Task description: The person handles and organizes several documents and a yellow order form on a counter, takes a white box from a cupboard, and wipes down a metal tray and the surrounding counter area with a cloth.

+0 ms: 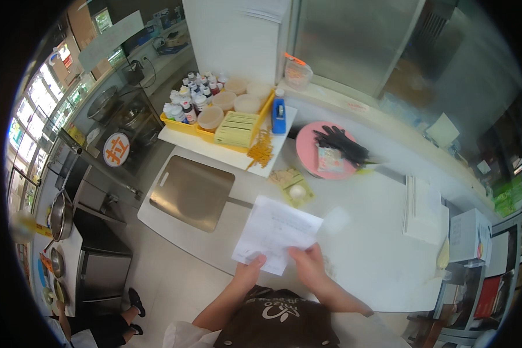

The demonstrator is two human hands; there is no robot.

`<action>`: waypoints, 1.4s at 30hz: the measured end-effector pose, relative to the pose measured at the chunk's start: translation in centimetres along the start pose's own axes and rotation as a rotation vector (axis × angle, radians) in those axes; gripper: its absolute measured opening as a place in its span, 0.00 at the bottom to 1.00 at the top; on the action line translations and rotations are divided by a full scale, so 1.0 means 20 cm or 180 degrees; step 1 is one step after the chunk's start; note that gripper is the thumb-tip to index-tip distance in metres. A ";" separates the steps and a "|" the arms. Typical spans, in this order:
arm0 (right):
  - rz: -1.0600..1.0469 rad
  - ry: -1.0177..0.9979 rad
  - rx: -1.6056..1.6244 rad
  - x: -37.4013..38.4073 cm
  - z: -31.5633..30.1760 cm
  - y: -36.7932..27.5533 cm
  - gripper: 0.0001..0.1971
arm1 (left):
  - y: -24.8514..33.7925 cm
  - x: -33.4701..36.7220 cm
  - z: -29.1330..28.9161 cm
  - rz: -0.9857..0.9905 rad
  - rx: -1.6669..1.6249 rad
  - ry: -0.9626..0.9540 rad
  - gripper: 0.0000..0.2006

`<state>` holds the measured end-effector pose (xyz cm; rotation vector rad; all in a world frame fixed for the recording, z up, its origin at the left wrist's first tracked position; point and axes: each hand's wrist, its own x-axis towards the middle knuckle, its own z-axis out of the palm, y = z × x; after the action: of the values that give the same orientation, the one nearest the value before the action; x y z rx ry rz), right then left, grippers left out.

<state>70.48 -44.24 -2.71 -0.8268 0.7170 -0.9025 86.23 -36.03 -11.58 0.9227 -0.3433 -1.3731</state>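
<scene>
A printed sheet of white paper (279, 229) is held out over the front of the white table, tilted slightly. My left hand (249, 271) grips its lower left edge, thumb on top. At its lower right edge, my right hand (308, 264) pinches the paper in the same way. The fingers beneath the sheet are hidden. Just beyond the paper lies a small yellow-green packet (296, 188) with a round white thing on it. Left of the sheet, a metal cutting board (192, 192) with a handle slot rests on the table.
A yellow tray (200, 132) holds several small bottles and tubs. Beside it stands a blue tape dispenser (279, 116). Black gloves (342, 145) lie on a pink round lid (307, 152). White stacked sheets (424, 210) sit at right. Another person (101, 327) stands at lower left.
</scene>
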 end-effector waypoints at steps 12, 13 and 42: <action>-0.0647 -0.0419 -0.1441 0.53 0.26 -0.11 0.13 | 0.34 0.23 -0.40 0.0617 0.1861 0.0080 0.19; -0.0920 -0.0297 -0.1309 0.60 0.28 -0.18 0.09 | 0.29 0.27 -0.54 0.0305 0.2295 0.0276 0.19; -0.4293 0.1992 -0.4564 2.89 1.19 -2.09 0.08 | -0.43 0.44 -1.30 0.0184 0.5178 -0.0473 0.15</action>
<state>99.56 -103.23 33.86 -2.5300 1.3994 -1.8889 100.43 -34.27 -36.57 2.0448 -1.7100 -0.8996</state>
